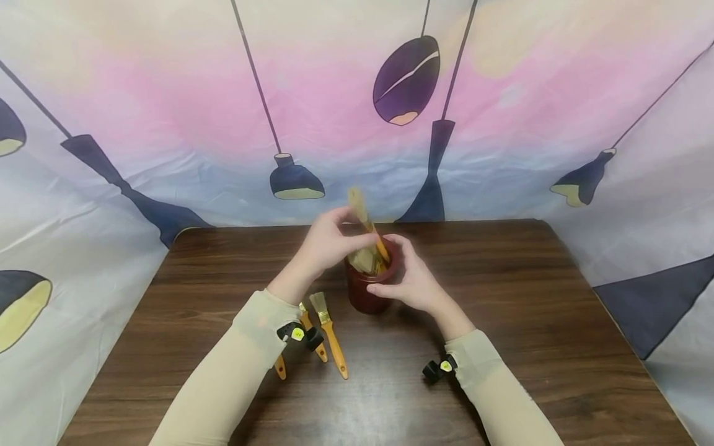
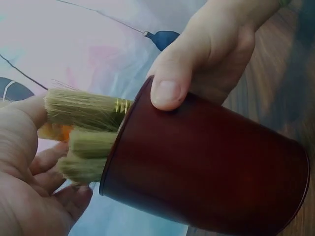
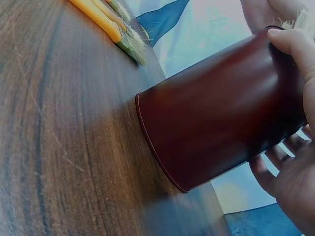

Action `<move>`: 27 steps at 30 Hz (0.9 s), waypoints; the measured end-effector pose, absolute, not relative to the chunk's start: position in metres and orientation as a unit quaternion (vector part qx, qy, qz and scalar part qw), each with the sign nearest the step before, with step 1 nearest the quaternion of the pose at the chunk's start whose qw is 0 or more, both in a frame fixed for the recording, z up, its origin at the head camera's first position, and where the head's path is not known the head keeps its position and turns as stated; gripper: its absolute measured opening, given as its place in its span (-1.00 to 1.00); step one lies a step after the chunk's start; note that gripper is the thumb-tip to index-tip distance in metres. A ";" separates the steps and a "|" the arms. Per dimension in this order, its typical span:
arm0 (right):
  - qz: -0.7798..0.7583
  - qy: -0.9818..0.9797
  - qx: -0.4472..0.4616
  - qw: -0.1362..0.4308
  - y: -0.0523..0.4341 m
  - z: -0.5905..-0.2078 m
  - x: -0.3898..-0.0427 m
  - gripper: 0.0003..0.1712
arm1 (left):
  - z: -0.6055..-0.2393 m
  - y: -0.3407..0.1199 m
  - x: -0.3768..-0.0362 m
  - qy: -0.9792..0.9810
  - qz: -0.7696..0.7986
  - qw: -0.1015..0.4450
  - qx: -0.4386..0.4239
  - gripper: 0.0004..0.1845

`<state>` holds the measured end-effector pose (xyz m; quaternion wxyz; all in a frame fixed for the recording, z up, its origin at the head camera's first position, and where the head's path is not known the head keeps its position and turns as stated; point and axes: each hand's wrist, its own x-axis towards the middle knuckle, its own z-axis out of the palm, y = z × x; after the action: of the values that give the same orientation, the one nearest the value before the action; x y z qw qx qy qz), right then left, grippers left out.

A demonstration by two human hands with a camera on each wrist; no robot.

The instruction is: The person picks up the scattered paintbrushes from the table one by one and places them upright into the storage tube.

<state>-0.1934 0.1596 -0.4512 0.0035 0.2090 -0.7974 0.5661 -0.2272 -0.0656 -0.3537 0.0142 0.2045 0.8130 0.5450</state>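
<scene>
Standing near the middle of the table, the dark red cup holds brushes. The right hand grips its side, thumb on the rim. The left hand pinches one brush sticking up from it. More brushes lie just left.

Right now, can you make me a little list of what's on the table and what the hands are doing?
cup: dark red cup standing on the wooden table, brushes inside, bristles up
left hand: left hand pinches a paintbrush at the cup's mouth
right hand: right hand holds the cup, thumb on the rim
on the table: loose brushes with orange handles, left of the cup
</scene>
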 end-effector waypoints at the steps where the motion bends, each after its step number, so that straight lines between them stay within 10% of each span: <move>1: 0.568 -0.796 0.208 0.002 0.160 -0.451 -0.193 0.23 | -0.354 -0.066 -0.227 0.813 0.546 0.016 0.204 -0.55; 27: 0.551 -0.811 0.195 0.004 0.159 -0.451 -0.193 0.28 | -0.351 -0.062 -0.225 0.811 0.518 -0.071 0.262 -0.65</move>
<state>-0.1930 0.1587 -0.4513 0.0041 0.1947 -0.8113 0.5513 -0.2246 -0.0616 -0.3514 -0.0712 0.2621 0.8114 0.5175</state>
